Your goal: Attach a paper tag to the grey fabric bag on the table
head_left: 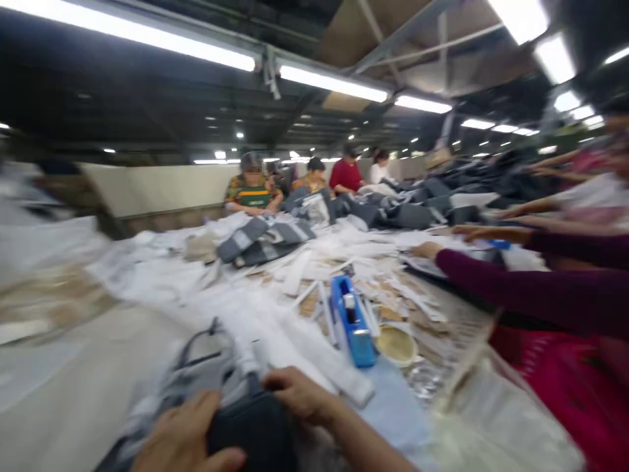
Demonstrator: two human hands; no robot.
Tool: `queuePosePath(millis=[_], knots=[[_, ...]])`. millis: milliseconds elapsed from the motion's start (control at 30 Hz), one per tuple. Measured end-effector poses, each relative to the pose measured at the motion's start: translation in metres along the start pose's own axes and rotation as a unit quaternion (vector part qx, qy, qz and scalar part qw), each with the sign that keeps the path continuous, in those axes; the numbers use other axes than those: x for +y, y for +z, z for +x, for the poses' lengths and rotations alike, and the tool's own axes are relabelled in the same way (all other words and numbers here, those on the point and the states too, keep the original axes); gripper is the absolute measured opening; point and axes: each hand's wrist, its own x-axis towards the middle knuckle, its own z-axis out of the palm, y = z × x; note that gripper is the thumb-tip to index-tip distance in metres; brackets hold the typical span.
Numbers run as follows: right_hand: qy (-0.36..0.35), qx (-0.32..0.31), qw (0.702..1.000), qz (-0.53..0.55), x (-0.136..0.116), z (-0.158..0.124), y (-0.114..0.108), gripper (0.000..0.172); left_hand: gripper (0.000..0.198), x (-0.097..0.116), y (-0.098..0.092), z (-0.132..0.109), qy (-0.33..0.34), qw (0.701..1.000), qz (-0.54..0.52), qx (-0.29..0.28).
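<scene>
A dark grey fabric bag (253, 429) is in front of me at the bottom of the head view, its outline smeared by motion. On its left side my left hand (184, 436) grips it, with the thumb across the dark face. My right hand (304, 396) pinches the top edge near a short strap. Just beyond the left hand lies a lighter grey piece with a dark loop handle (204, 341). Ahead of the right hand, a blue tape dispenser (362, 344) rests among paper strips, with a roll of tape (397, 345) beside it.
White paper strips and wrapping (295, 328) cover much of the table. Grey bags (265, 239) are heaped farther back. At right, a co-worker's purple sleeves (515, 282) reach over the table; a pink-red garment (565, 387) is nearby. Several people work at the far side.
</scene>
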Motion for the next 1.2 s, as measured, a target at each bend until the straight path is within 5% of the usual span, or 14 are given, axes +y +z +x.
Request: queuePosePath(millis=[167, 567, 700, 933, 1200], knots=[[0.044, -0.054, 0.995, 0.075, 0.010, 0.012, -0.004, 0.015, 0.015, 0.007, -0.028, -0.019, -0.091, 0.994, 0.020, -0.060], [0.040, -0.153, 0.985, 0.074, 0.002, 0.011, -0.003, 0.025, 0.029, 0.000, -0.021, -0.024, -0.109, 0.993, -0.045, -0.007], [0.034, -0.123, 0.990, 0.061, 0.010, 0.007, -0.001, 0.020, 0.034, 0.005, -0.022, -0.020, -0.127, 0.991, -0.039, -0.014], [-0.002, -0.065, 0.989, -0.134, 0.018, -0.005, -0.003, 0.015, 0.034, 0.005, -0.023, -0.015, -0.132, 0.989, -0.041, -0.053], [0.005, -0.073, 0.997, -0.001, 0.002, -0.007, -0.003, 0.021, 0.033, 0.003, -0.026, -0.017, -0.130, 0.986, 0.064, -0.088]])
